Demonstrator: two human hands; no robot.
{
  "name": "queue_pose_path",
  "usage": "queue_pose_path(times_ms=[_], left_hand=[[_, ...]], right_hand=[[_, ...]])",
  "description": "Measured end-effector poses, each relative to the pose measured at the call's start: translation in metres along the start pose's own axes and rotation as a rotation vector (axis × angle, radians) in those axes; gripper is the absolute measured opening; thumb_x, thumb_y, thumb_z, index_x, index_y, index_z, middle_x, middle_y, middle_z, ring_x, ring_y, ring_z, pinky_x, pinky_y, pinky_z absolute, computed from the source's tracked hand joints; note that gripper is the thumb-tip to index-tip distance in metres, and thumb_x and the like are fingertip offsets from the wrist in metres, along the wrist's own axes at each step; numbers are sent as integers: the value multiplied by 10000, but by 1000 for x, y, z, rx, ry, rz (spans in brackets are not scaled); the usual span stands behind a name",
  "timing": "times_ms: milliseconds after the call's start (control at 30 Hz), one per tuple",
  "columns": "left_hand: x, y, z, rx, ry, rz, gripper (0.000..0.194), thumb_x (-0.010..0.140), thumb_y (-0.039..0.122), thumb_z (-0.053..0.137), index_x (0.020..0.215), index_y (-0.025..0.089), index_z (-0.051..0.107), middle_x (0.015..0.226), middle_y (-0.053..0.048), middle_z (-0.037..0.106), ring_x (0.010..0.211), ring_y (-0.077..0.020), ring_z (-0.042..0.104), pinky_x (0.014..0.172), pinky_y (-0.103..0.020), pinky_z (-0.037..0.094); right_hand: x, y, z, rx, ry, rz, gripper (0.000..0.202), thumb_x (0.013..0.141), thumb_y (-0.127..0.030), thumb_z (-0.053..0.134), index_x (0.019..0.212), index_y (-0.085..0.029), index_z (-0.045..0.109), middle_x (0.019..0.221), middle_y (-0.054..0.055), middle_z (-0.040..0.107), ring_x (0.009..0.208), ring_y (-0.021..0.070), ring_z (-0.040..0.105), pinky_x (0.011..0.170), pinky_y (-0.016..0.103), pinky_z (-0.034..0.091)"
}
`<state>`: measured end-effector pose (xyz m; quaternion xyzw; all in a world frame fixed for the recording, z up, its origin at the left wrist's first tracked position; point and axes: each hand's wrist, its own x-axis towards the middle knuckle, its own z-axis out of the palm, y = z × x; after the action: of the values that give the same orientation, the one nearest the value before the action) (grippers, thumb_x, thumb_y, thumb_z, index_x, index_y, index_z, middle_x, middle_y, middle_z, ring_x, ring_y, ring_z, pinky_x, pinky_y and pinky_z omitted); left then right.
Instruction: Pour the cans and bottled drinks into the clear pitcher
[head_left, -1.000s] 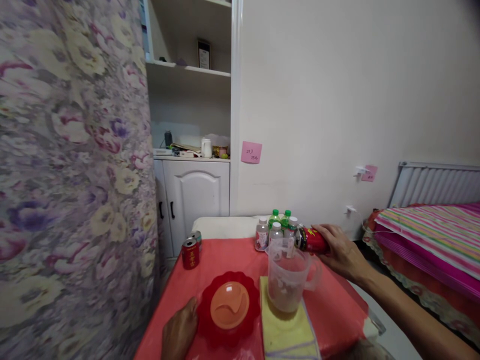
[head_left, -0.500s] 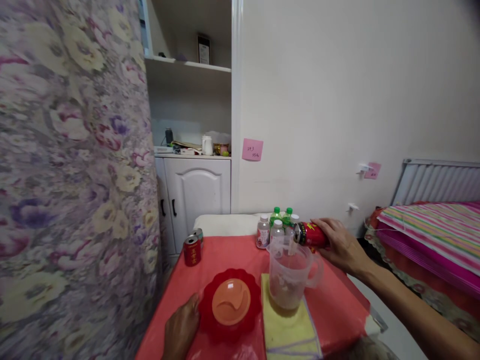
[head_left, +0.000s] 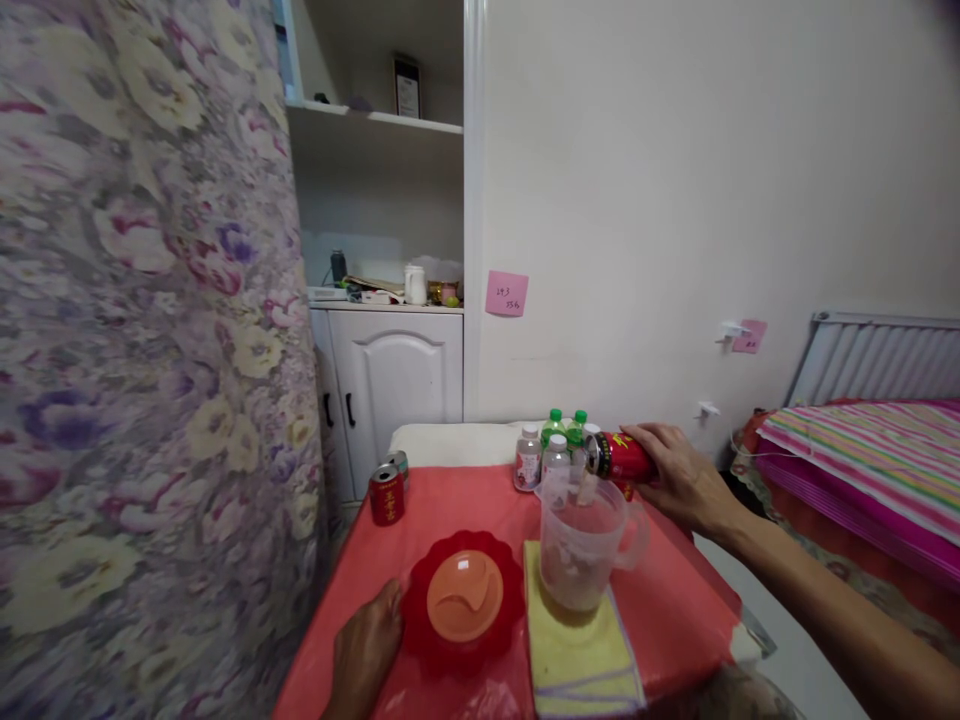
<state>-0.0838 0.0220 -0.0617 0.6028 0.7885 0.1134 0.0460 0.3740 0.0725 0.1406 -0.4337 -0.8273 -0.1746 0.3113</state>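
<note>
My right hand [head_left: 679, 480] is wrapped round a red drink can [head_left: 621, 457], tipped over to the left. A thin stream of liquid runs from its mouth into a clear plastic measuring jug [head_left: 577, 550] with a handle on its right. A little liquid lies in the bottom of the jug, which stands upright on a folded yellow cloth [head_left: 577, 665]. My left hand [head_left: 367, 640] is closed at the left edge of a red scalloped dish [head_left: 463, 655] with a round orange centre [head_left: 465, 595]. Whether its fingers grip the rim is hidden.
Another red can [head_left: 387, 497] stands at the table's left edge, a second can [head_left: 398, 462] behind it. Several bottles [head_left: 528, 460], some green-capped, stand behind the jug. A red cloth [head_left: 450, 492] covers the table. A floral curtain [head_left: 150, 350] hangs left, a bed [head_left: 862, 450] stands right.
The view has shifted slightly. The can stays tipped over the jug with liquid still running out. My left hand keeps its place beside the red dish.
</note>
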Motion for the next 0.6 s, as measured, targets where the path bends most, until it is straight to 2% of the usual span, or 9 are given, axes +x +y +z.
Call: queue_pose_path(times_ms=[300,600], left_hand=[[1,-1,2,25,-3,-9,373,988,223,290,1127,250,636,1080,-86,805,1027,-237,740,756,-306,459],[1,-2,2,21,10,-5,367,1005,251,271,1056,257,634,1022,-78,812,969,-240,749,705,-309,440]], right_hand=[[4,5,2,-28,-18,-23,622,845,-221,603,1444,-246,436,1281,145,613,1162,335,578,977,543,529],[4,6,0,-7,15,-45,617,856,-223,590,1455,-263,447,1271,143,627,1171,338,578,959,539,534]])
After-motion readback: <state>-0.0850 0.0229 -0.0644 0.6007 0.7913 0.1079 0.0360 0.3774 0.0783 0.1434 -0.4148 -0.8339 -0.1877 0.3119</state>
